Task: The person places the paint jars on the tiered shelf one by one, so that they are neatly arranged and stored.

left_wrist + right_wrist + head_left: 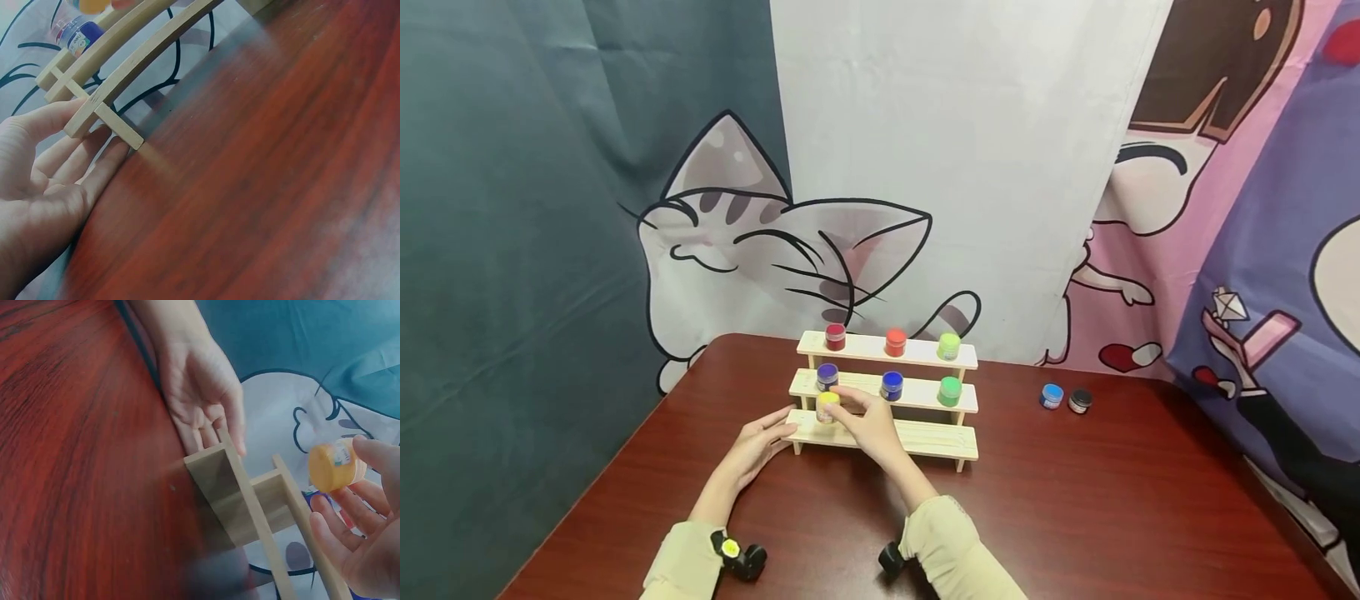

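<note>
A three-step wooden rack (pixel 925 439) stands on the red-brown table (pixel 1075 517). My right hand (pixel 844 402) pinches a small yellow jar (pixel 827 407) at the left end of the lowest step; whether it rests on the board I cannot tell. In the right wrist view the yellow jar (pixel 336 465) sits between thumb and fingers (pixel 350 540). My left hand (pixel 778 429) lies with straight fingers against the rack's left end, and in the left wrist view its fingers (pixel 75 159) touch the side support (pixel 119 128). The left hand holds nothing.
The top step carries a dark red jar (pixel 835 336), a red jar (pixel 896 342) and a light green jar (pixel 949 346). A purple (pixel 827 376), blue (pixel 892 385) and green jar (pixel 950 390) fill the middle step. Right of the rack stand a light blue jar (pixel 1051 396) and a black jar (pixel 1080 401).
</note>
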Motion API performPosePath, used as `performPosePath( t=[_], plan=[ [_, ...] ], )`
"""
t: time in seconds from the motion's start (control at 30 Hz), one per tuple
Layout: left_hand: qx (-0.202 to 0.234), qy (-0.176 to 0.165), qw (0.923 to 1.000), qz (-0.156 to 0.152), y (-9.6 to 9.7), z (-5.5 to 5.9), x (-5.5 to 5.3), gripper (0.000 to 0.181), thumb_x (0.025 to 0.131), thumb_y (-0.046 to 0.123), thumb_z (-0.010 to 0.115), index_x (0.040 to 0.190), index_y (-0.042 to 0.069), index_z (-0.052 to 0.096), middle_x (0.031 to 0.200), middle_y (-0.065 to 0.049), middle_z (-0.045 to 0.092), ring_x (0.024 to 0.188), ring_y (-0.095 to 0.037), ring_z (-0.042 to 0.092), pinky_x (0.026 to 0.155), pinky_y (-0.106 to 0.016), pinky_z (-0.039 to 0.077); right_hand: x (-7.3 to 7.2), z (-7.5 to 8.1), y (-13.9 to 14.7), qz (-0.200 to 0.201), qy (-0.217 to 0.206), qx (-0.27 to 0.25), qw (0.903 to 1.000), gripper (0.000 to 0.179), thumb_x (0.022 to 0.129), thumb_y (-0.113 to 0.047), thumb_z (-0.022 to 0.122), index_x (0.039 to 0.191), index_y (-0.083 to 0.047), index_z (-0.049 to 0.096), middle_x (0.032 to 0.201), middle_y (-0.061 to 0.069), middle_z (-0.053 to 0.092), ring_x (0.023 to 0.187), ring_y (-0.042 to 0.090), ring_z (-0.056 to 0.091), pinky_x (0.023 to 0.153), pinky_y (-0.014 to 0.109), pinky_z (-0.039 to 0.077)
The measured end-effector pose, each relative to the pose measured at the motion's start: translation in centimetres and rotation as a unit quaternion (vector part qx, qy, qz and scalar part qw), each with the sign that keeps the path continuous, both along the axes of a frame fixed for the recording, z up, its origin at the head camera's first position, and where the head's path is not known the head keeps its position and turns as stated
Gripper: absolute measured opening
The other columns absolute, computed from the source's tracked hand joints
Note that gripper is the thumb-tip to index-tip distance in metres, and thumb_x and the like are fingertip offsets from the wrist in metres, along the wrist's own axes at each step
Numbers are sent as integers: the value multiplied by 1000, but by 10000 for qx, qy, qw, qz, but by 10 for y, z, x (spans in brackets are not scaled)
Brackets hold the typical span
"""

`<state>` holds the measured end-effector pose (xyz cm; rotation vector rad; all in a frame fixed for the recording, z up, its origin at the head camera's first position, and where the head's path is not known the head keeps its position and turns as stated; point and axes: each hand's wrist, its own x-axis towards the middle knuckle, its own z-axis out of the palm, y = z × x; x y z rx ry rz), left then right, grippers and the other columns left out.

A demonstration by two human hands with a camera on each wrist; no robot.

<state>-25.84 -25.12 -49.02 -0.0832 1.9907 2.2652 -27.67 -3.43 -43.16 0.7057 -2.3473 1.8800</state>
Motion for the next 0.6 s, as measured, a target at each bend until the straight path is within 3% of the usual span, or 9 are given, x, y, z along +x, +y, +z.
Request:
performPosePath(
  t=[0.2,0.6],
  plan=[
    [-9,-53,10000,-6,0,-2,0,61,98,11,54,151,-4,28,157,-25,28,101,7,60,93,-16,50,-4,-13,-4,88,-194,233,9995,36,89,-23,72,121,-7,69,109,14,74,98,25,71,82,19,54],
    [-41,11,10000,-71,1,0,0,62,98,13,55,152,-4,27,156,-26,29,103,7,59,94,-17,50,-6,-27,-9,-15,37,522,9986,39,86,-22,74,119,-4,69,106,15,74,94,26,71,77,18,53]
  ],
)
